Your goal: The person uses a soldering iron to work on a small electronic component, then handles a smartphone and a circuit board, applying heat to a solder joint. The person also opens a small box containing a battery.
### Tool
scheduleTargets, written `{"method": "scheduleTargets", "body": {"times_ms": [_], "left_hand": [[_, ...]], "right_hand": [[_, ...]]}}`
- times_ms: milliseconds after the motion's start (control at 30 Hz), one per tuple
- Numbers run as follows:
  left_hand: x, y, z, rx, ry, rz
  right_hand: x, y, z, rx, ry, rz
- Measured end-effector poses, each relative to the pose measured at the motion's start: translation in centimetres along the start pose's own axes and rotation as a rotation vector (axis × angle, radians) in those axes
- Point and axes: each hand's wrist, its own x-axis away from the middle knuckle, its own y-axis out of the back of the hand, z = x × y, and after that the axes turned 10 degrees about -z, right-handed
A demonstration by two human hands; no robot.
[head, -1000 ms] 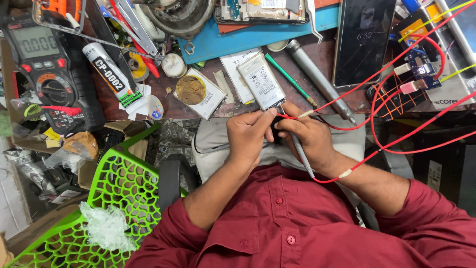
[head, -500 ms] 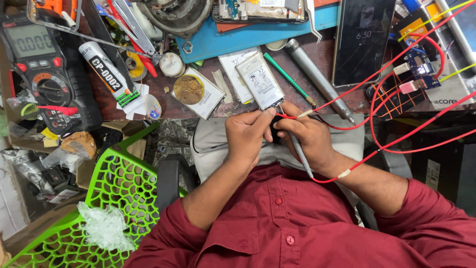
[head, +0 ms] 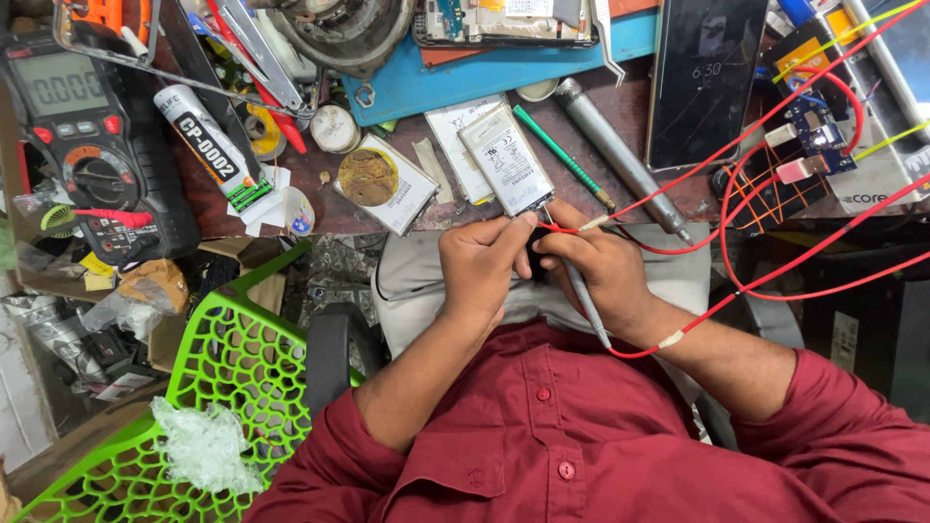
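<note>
Closest, at the desk [head: 678,208] edge above the lap: left hand [head: 480,266] and right hand [head: 605,271] pressed together, fingers closed around a small dark part, hardly visible, maybe a connector. In the right hand also a grey probe [head: 586,305] with red wire [head: 775,281], held like a pen for fine control. Just beyond the fingertips, a flat silver battery [head: 506,160], touching the thumbs, kept near for contact. Further left, a multimeter [head: 82,145]; at the far right, a dark phone [head: 702,82].
</note>
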Motion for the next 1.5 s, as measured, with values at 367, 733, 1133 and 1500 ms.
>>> {"method": "scheduleTargets", "body": {"times_ms": [367,733,1133,1500], "left_hand": [[0.0,0.1,-0.1,-0.009,-0.014,0.001],[0.1,0.0,0.0,0.014,-0.006,0.009],[0.1,0.1,0.1,0.017,-0.015,0.022],[-0.8,0.7,0.6,-0.079,-0.032,-0.022]], "right_hand": [[0.1,0.0,-0.1,0.003,-0.012,0.013],[0.0,0.2,0.1,0.016,-0.009,0.017],[0.2,0.0,-0.2,0.008,-0.005,0.013],[0.5,-1.1,-0.5,0.026,-0.086,0.023]]}}
